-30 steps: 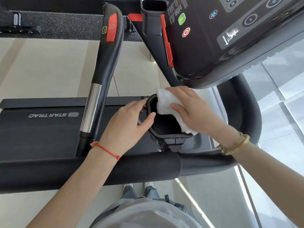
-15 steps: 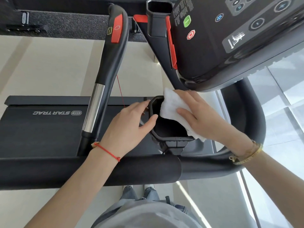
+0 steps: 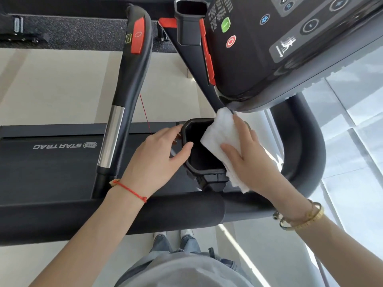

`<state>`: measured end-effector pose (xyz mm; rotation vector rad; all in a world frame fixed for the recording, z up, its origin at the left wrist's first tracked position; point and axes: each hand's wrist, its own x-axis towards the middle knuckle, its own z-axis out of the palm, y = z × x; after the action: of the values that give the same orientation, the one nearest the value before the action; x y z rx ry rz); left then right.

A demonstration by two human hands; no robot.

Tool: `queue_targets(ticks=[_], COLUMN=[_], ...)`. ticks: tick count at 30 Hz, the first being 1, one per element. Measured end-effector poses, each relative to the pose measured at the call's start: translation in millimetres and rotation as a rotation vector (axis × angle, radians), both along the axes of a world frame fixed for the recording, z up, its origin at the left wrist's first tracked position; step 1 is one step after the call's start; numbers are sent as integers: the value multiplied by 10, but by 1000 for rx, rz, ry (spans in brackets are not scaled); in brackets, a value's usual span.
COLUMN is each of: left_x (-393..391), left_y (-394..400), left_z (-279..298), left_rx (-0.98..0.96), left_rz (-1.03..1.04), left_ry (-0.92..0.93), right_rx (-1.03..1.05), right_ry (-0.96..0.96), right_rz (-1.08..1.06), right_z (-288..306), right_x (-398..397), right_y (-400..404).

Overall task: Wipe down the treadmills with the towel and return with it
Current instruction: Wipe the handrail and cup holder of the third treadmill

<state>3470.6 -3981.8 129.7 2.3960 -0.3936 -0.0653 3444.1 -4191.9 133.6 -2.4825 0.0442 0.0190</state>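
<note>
Right hand point(image 3: 251, 162) presses the white towel point(image 3: 222, 134) flat against the right rim of the black cup holder point(image 3: 204, 169), fingers point(image 3: 231, 151) spread straight over the cloth. Left hand point(image 3: 154, 160) steadies the holder's left rim, thumb hooked over the edge. The treadmill console point(image 3: 269, 48) looms just above, its green and red buttons showing; the padded front handlebar point(image 3: 176, 213) crosses beneath both wrists.

A pale tiled floor point(image 3: 62, 83) is seen under the machine. A dark speckled mat point(image 3: 87, 34) lies along the top edge. Glass panels point(image 3: 356, 129) are seen at right. Jeans point(image 3: 176, 243) and a grey shirt point(image 3: 186, 270) are visible at the bottom.
</note>
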Motion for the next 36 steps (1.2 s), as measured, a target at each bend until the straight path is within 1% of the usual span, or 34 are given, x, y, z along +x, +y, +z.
queue_targets(ticks=[3,7,9,11,14,17,20,22,24,26,30,33,36], left_x=[0,-5,0,1,3,7,8,3,2,2,6,17,18], left_y=[-2,-6,-1,0,-6,-1,-4,-8,-5,-7,-19,-20,-4], left_z=[1,6,9,8,1,-4,1,6,9,4,-20,-35,-35], left_rx=[3,4,3,-3,-8,-7,6,13,16,15,15,9,-14], left_rz=[3,-8,-4,-4,-7,-10,-12,-13,-15,-13,16,15,4], left_ry=[-1,8,3,-3,-3,6,4,3,3,1,-3,3,-1], right_rx=[-11,-32,-46,-26,68,15,-73,-170,-311,-405,-431,-425,-358], right_ry=[20,100,95,75,89,58,-2,-41,-82,-80,-94,-125,-100], right_rz=[-35,44,87,78,-2,8,104,225,365,474,606,593,463], right_z=[-15,75,110,96,52,31,71,112,143,182,222,205,148], right_x=[-82,325,418,300,-34,-109,136,354,539,667,766,712,583], right_y=[-4,-20,-26,-29,-45,-77,-64,-32,7,52,99,77,-19])
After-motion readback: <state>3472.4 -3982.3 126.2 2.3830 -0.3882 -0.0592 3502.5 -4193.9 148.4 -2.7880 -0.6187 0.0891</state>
